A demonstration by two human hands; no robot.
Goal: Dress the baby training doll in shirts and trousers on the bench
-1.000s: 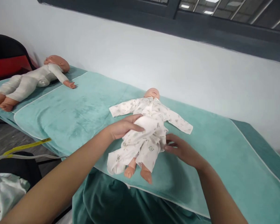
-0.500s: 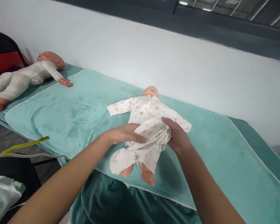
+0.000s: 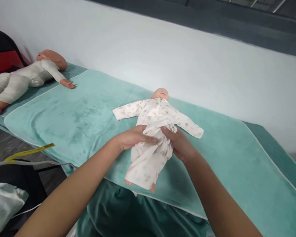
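A baby doll (image 3: 160,94) lies on its back on the teal towel, head toward the wall, in a white printed long-sleeved top (image 3: 150,112). Over its belly and legs lies a bunched white printed baby garment (image 3: 148,164); whether it is separate from the top I cannot tell. My left hand (image 3: 135,137) is closed on the gathered cloth from the left, thumb on top. From the right, my right hand (image 3: 177,141) grips the same folds at about waist height. Only the doll's toes (image 3: 153,187) show below the hem.
A second doll (image 3: 32,75) in a white suit lies at the far left. The teal towel (image 3: 227,164) covers the table against a white wall (image 3: 212,65). A yellow-tagged cable (image 3: 37,163) crosses at left, above a dark chair holding pale cloth (image 3: 6,204).
My right hand has moved left, closer to my left hand, gathering the cloth. The lower part of the garment now hangs straighter and covers most of the doll's feet.
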